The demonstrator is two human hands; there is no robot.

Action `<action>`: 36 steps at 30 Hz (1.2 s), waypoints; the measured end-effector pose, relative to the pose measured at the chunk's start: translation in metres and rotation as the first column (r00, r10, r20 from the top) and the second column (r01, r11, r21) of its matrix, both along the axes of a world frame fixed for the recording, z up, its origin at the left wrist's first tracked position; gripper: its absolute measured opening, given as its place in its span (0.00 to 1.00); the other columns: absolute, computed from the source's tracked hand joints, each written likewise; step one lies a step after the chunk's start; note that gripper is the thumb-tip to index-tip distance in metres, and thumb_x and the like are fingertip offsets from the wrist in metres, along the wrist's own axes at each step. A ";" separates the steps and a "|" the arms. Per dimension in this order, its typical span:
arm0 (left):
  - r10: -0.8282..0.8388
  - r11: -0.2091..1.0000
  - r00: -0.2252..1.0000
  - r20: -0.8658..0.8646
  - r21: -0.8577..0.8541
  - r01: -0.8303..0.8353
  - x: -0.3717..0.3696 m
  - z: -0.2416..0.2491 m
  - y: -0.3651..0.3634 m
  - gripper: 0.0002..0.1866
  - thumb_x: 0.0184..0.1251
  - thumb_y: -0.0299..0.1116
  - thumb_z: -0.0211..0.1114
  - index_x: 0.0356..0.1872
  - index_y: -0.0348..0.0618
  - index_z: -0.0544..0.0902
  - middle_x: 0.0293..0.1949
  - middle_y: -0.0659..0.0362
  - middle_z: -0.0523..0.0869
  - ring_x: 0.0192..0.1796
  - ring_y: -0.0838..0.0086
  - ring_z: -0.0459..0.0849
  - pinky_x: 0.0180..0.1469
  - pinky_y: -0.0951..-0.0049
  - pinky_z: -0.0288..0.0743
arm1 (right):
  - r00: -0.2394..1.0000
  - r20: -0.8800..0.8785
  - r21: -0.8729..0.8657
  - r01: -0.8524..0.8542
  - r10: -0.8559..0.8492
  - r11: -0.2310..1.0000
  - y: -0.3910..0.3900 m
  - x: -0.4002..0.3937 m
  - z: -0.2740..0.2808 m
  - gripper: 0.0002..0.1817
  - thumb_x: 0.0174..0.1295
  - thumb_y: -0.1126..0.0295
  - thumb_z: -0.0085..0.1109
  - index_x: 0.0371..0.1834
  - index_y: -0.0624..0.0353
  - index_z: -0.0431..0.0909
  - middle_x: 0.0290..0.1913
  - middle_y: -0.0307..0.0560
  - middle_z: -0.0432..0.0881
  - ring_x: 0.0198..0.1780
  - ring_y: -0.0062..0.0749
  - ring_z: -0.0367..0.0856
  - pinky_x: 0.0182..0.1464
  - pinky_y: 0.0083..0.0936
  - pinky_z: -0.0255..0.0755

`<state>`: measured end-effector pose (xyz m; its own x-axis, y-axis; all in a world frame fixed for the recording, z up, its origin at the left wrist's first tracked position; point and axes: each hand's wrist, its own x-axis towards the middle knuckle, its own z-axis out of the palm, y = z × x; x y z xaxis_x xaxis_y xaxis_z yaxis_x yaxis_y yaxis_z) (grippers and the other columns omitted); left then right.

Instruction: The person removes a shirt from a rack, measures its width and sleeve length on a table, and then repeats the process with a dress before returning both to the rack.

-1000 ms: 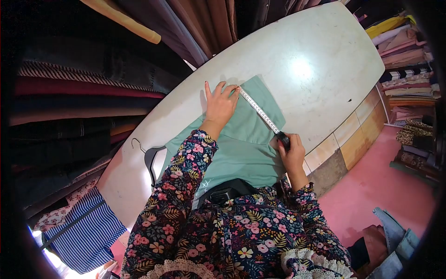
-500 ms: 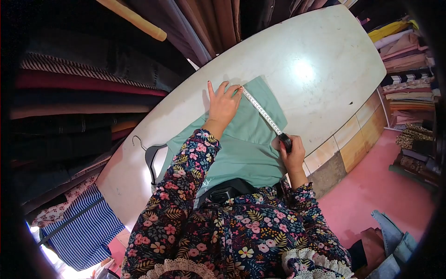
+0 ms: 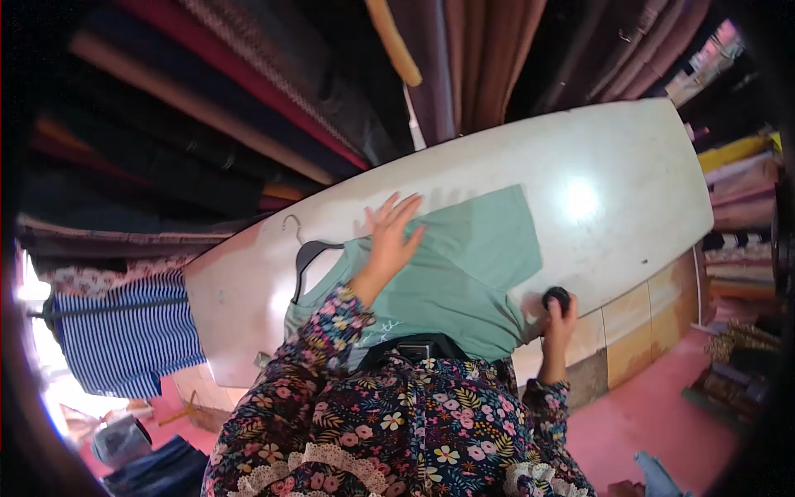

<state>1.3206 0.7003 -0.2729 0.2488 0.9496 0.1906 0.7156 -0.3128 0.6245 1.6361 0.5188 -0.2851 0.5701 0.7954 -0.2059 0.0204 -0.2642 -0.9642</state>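
Sage-green shirt (image 3: 447,286), white-lettered, on pale table (image 3: 638,153) between left hand (image 3: 389,240), fingers spread apart, and right hand (image 3: 561,325), clamped round black tape measure (image 3: 556,296). Long axis runs from dark hanger (image 3: 305,258), near left hand, toward right; sleeve (image 3: 501,232) points likewise.

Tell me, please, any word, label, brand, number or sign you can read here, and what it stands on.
White script on the green shirt: perhaps "th"; the rest is too small and blurred to read.
No other word, label, brand, number or sign is readable.

White table (image 3: 629,166), green shirt (image 3: 480,248) atop; dark hanger (image 3: 305,258)
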 end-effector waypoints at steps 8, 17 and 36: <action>0.620 0.784 0.739 -0.261 0.209 -0.584 -0.220 -0.081 -0.122 0.21 0.60 0.35 0.62 0.54 0.39 0.73 0.50 0.46 0.77 0.55 0.51 0.73 0.58 0.55 0.64 | 0.743 -0.629 -0.131 0.189 -0.229 0.973 -0.069 0.088 -0.020 0.20 0.64 0.43 0.47 0.31 0.46 0.75 0.26 0.35 0.76 0.28 0.27 0.79 0.11 0.12 0.54; 0.353 0.791 0.805 -0.477 -0.307 -0.529 -0.226 -0.102 -0.111 0.19 0.61 0.47 0.59 0.39 0.37 0.77 0.32 0.45 0.82 0.40 0.50 0.81 0.43 0.54 0.74 | 0.790 -0.381 -0.593 -0.608 0.480 0.529 -0.037 0.044 -0.139 0.27 0.55 0.67 0.58 0.60 0.56 0.68 0.36 0.44 0.80 0.24 0.26 0.74 0.27 0.26 0.70; 0.672 0.726 0.656 0.344 -0.131 -0.675 -0.154 0.007 -0.172 0.09 0.69 0.28 0.51 0.47 0.37 0.71 0.34 0.54 0.75 0.39 0.69 0.74 0.46 0.75 0.67 | 0.929 0.245 0.502 0.124 -0.278 0.856 0.189 0.060 0.098 0.24 0.65 0.63 0.42 0.58 0.71 0.66 0.56 0.58 0.71 0.52 0.42 0.72 0.56 0.34 0.67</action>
